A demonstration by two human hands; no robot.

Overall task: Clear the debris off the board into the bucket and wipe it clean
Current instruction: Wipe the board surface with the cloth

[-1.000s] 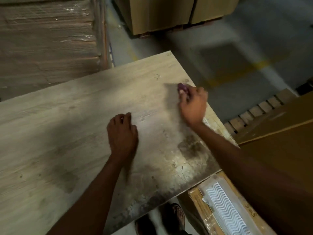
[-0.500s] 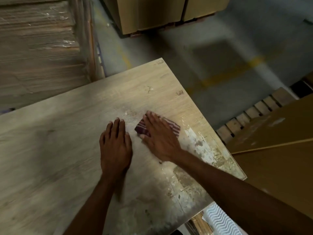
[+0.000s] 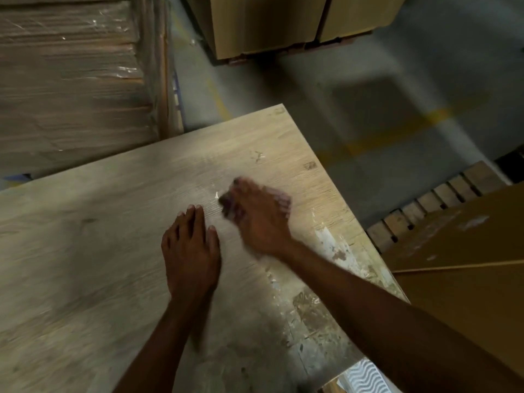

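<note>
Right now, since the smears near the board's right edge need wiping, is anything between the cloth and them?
Nothing visible. The right hand presses the cloth on the board; bare wood runs from it to the smears. The left hand rests flat elsewhere.

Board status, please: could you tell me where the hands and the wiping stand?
Left hand flat on board. Right hand on cloth, grip blurred. Residue patches along right edge. No bucket in view.

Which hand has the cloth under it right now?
The right hand, blurred, presses on the striped cloth; the left hand lies flat on the bare board beside it, holding nothing.
</note>
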